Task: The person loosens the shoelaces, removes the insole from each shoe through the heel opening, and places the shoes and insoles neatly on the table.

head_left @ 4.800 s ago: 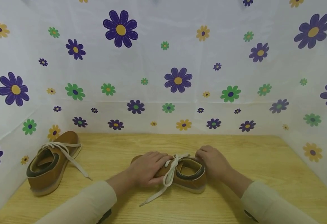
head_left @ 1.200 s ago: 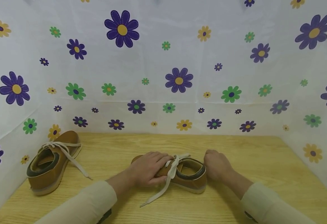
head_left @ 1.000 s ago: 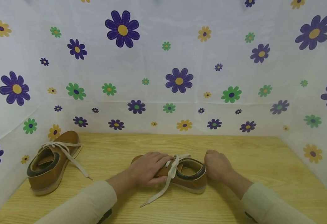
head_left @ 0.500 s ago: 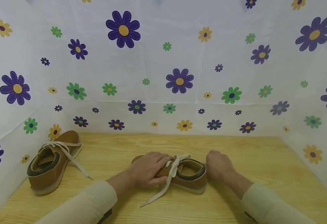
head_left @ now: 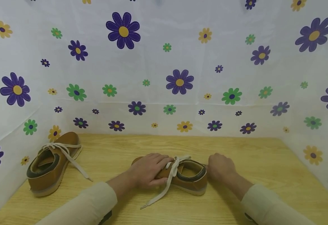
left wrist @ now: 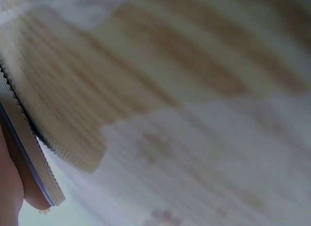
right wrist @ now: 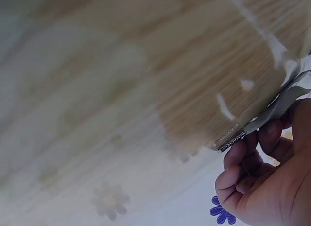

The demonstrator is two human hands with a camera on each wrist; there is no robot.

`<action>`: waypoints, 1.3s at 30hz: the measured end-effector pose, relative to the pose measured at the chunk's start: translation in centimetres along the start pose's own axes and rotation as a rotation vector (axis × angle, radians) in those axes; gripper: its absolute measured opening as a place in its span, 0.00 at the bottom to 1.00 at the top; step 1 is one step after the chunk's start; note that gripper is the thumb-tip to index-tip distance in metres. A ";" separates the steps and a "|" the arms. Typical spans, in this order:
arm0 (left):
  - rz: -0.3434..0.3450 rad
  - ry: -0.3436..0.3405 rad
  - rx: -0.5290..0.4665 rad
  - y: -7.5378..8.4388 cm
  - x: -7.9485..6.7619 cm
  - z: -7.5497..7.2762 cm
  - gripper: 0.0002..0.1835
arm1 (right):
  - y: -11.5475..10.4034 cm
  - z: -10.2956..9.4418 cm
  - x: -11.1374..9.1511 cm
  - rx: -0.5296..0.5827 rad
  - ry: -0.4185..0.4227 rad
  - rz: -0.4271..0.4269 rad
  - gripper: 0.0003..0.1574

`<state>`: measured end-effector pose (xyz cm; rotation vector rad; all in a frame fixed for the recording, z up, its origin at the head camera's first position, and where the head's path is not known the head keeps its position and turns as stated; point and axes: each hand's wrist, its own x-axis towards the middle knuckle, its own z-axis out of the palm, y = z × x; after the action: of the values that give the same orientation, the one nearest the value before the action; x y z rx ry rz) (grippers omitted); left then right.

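Observation:
A brown leather shoe (head_left: 193, 184) with a dark padded collar lies on its sole at the middle of the table. My left hand (head_left: 148, 170) grips its toe half from above, thumb on the near side. In the left wrist view the ridged sole (left wrist: 31, 143) shows beside that hand. Off-white laces (head_left: 176, 167) are tied across the shoe, one end trailing onto the table. Just right of the heel, my right hand (head_left: 221, 167) has curled fingers. In the right wrist view it pinches a flat shoelace (right wrist: 277, 109) that leads toward the shoe.
A matching brown shoe (head_left: 47, 175), its laces tied with one end hanging to the table, stands at the left. The wood-grain table (head_left: 237, 147) is bounded behind and at the sides by a white flower-print cloth (head_left: 152, 62).
My right hand has moved right and a little toward me, away from the heel. The lace loop on the shoe's near side has narrowed. My left hand stays on the toe.

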<state>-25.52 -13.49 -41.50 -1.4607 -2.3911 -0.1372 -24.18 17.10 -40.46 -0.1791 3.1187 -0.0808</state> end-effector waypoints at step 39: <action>-0.013 0.026 -0.021 0.2 0.1 0.0 0.35 | -4.5 -3.3 0.1 0.521 0.222 -0.653 0.03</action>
<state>-25.40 -13.29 -41.43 -1.4440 -2.3860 -0.1844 -23.79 12.77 -36.89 -1.2131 2.9512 -0.9502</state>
